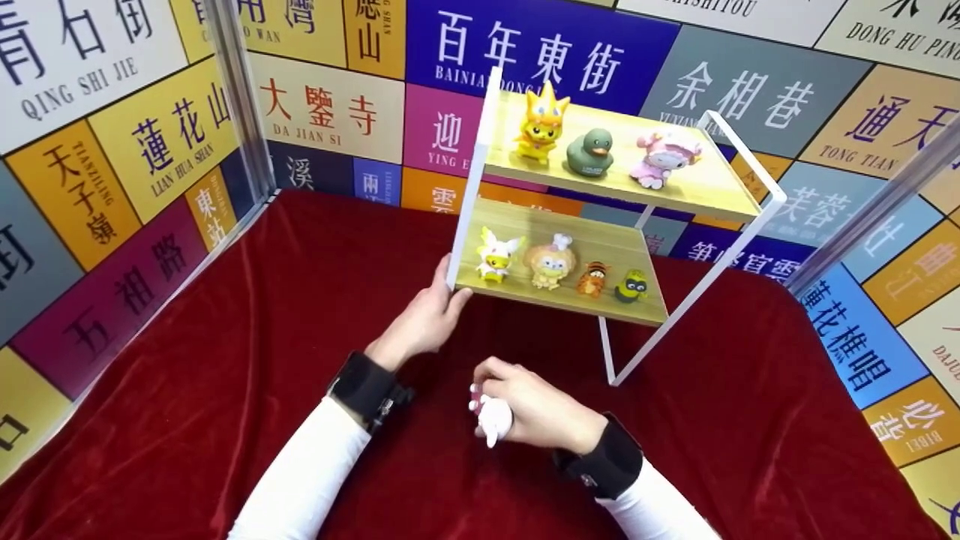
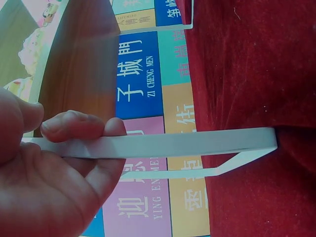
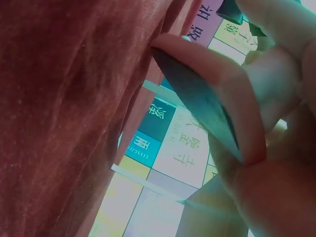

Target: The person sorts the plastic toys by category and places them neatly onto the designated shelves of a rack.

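My left hand [image 1: 424, 319] grips the white frame post [image 1: 474, 172] at the left side of a two-tier shelf, near the lower board [image 1: 585, 225]. In the left wrist view, its fingers curl round that post [image 2: 197, 143]. In front of the shelf, my right hand [image 1: 540, 409] holds a small white figurine [image 1: 496, 420] with a bit of pink on it, mostly hidden by the fingers. The right wrist view shows the curled fingers and a dark, flat surface [image 3: 197, 98] beside them; I cannot tell what part that is.
A crowned yellow figure [image 1: 541, 127], a green duck [image 1: 590, 152] and a pink-and-white figure [image 1: 666, 159] stand on the upper board. Several figures, among them a chef-hatted one [image 1: 551, 264] and a tiger [image 1: 592, 279], line the lower board. Red cloth [image 1: 300, 300] lies beneath; sign-covered walls surround it.
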